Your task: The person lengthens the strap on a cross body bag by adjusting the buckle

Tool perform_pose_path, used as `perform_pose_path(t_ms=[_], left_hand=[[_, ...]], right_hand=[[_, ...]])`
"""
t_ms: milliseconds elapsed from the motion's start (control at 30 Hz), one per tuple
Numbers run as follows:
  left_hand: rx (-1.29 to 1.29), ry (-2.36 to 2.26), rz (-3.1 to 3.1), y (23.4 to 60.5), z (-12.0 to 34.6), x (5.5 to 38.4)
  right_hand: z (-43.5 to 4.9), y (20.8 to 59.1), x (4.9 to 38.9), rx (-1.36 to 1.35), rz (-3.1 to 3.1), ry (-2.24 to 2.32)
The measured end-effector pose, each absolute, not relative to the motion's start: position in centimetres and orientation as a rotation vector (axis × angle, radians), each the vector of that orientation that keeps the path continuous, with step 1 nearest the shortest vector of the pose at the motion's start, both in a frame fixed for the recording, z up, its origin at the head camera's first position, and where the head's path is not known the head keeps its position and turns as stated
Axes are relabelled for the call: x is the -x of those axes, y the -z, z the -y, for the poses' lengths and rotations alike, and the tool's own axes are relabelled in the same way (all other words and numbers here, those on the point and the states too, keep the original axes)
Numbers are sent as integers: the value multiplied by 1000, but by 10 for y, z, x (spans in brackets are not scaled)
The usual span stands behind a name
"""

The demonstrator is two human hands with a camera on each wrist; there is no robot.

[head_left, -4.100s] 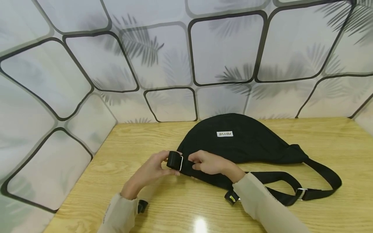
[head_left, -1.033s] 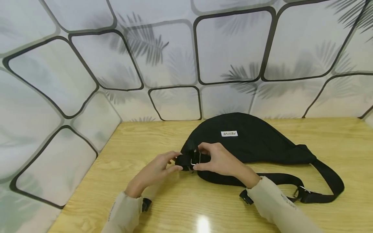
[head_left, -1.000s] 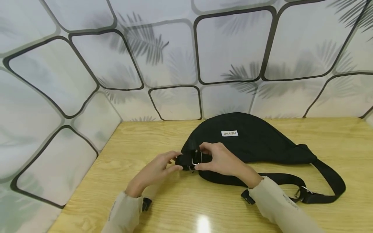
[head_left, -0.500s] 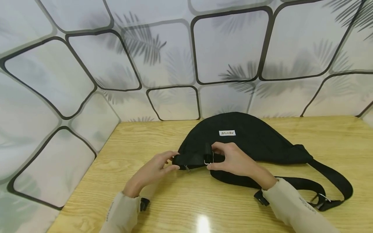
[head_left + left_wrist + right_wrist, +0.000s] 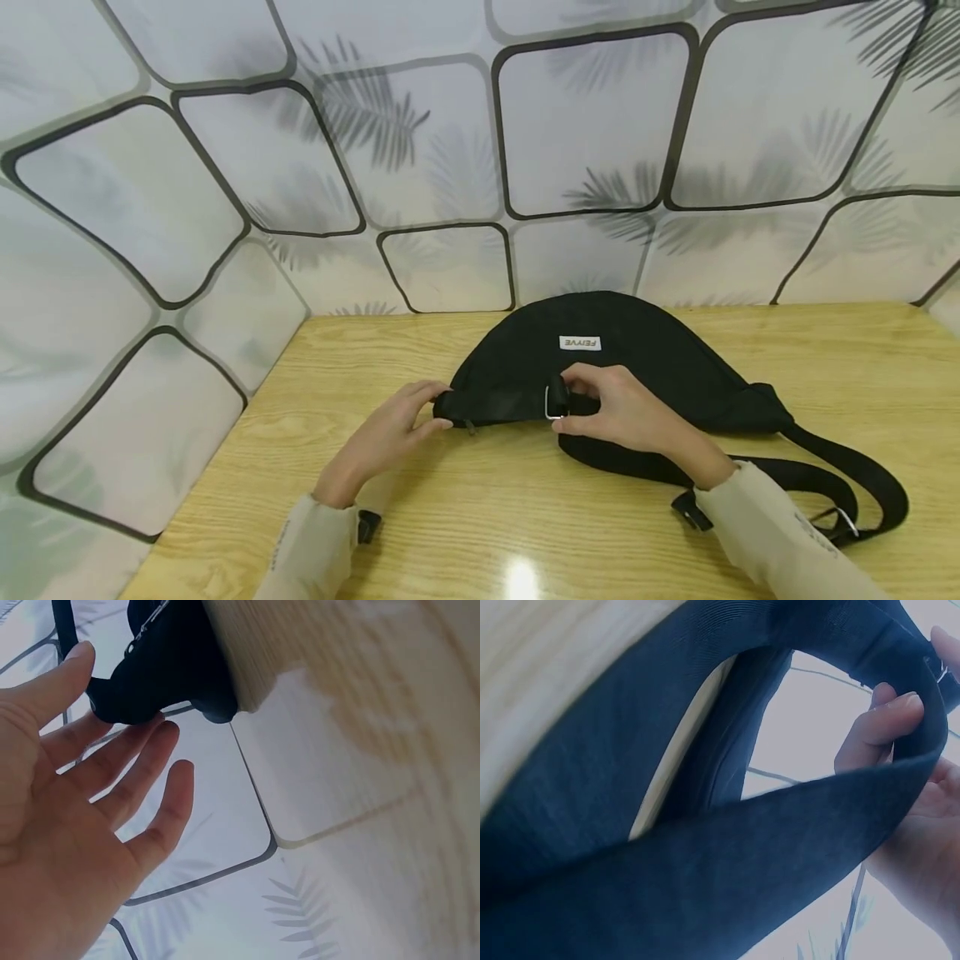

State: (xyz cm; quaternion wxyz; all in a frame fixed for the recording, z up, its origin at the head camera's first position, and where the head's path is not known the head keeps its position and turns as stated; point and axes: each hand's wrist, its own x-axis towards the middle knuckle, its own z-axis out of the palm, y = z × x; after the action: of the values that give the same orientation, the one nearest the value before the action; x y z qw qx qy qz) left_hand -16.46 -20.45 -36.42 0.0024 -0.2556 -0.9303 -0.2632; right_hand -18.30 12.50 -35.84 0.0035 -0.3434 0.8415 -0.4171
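Observation:
A black waist bag [image 5: 645,342] with a white label lies on the table. Its black strap [image 5: 502,406] runs along the bag's lower left side, lying straight between the two hands. At the bag's left end my left hand [image 5: 382,437] pinches the strap end between thumb and fingertips; in the left wrist view that hand's [image 5: 97,795] lower fingers are spread and loosely bent. My right hand [image 5: 622,412] pinches the strap beside a silver-edged slider buckle [image 5: 556,403]. In the right wrist view the strap [image 5: 705,877] curves in a wide loop past the fingers.
The light wooden table [image 5: 465,517] meets a patterned cloth wall [image 5: 585,125] behind the bag. More strap loops around at the right, with a second metal slider [image 5: 846,521]. A small black device [image 5: 367,527] sits by the left sleeve, another [image 5: 690,510] by the right.
My right hand has moved right with the slider buckle, away from my left hand. The strap between them has lengthened and flattened. The loop at the right has shifted right and bunched closer.

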Motion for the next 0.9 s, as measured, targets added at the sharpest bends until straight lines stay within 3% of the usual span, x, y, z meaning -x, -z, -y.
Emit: perform_pose_path(t_ms=[400,900], left_hand=[[680,736,2890,365,213,168],[803,737,2930,354,205,165]], right_hand=[[-149,358,185,985,-2762,1212],[-149,359,184,986,-2670,1255]])
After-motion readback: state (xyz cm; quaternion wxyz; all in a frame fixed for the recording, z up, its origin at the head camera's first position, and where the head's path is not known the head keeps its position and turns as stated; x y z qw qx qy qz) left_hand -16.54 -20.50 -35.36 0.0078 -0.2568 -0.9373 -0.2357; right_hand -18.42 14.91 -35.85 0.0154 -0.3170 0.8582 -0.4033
